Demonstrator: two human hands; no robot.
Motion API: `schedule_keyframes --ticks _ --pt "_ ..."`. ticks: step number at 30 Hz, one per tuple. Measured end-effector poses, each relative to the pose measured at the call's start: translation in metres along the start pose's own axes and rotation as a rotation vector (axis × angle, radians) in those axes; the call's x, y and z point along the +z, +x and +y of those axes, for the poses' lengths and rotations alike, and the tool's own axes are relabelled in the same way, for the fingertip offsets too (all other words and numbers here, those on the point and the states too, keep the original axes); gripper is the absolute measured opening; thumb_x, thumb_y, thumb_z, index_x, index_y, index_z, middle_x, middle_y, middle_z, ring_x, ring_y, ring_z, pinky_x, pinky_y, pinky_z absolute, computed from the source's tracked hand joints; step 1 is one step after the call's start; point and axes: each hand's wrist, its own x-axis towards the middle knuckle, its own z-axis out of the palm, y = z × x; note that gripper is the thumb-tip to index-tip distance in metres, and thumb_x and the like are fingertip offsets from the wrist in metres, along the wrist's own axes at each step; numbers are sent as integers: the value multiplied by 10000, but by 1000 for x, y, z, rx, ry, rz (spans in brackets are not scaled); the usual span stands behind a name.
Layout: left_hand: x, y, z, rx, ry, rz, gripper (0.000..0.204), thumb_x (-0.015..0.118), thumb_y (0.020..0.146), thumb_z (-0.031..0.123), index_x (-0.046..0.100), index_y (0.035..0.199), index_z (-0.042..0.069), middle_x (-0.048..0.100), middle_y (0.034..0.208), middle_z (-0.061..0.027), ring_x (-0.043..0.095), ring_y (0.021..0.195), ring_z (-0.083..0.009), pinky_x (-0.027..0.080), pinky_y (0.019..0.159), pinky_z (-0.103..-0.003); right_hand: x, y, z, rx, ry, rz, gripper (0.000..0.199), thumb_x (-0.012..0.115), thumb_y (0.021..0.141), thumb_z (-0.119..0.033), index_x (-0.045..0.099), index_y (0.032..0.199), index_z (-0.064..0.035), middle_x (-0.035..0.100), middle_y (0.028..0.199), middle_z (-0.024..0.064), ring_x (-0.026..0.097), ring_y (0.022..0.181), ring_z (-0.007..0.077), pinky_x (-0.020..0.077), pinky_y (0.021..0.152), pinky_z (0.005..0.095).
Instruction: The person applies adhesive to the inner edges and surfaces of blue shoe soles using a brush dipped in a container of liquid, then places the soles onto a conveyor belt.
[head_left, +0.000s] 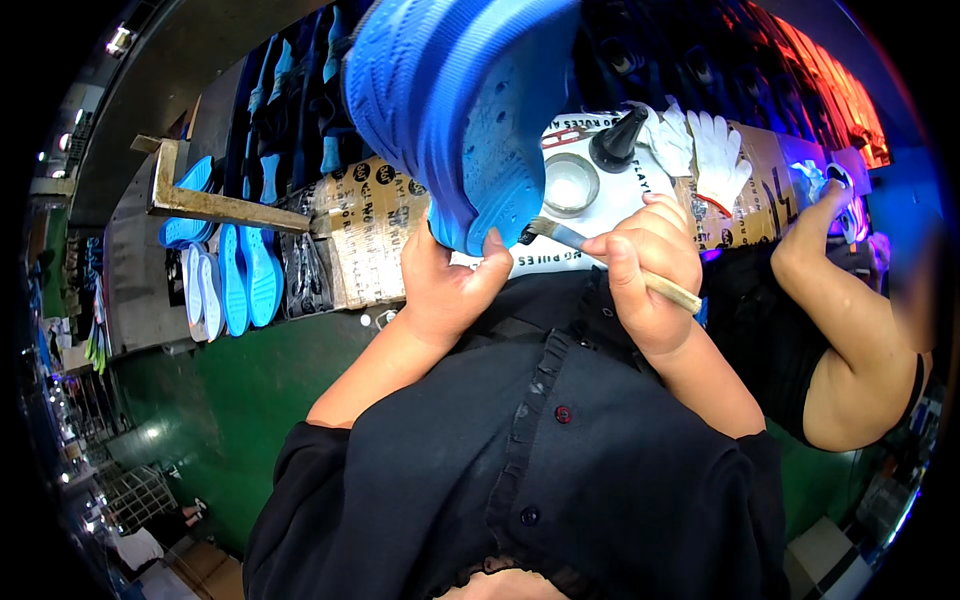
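Note:
A blue shoe sole [450, 120] is held up over the bench, its hollow inner side facing right. My left hand [450, 275] grips its lower end, thumb on the rim and the other fingers partly hidden behind it. Between the thumb and fingers of my right hand [650, 270] is a paintbrush [668, 291] with a pale wooden handle. Its dark bristles are at the sole's lower right edge; whether they touch I cannot tell. Just beyond the brush stands a round glass bowl [571, 185] with whitish contents, and beside it a black cone-tipped bottle [620, 138].
White gloves [718, 160] lie behind my right hand on taped cardboard [365, 235]. Left are a wooden bar [230, 208], blue soles [250, 275] and white insoles [203, 290]. Dark shoe uppers [690, 60] line the back. At right a co-worker's arm [815, 260] reaches toward a shoe.

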Motion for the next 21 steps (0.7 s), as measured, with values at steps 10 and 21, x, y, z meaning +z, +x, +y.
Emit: schedule_keyframes --ticks 10,21 --pt "2 4 1 146 93 -20 406 641 662 -21 535 1053 -1 617 784 -115 619 647 -221 482 611 -285 -1 0 -5 -60 38 -2 105 604 773 -97 652 681 -79 540 605 18 497 598 196 373 796 384" --pt "5 3 2 147 -30 60 377 648 676 -25 539 1037 -42 614 924 -145 619 795 -224 484 719 -302 -19 -14 5 32 131 204 283 463 863 -87 595 615 -52 587 596 33 502 572 182 386 763 367"
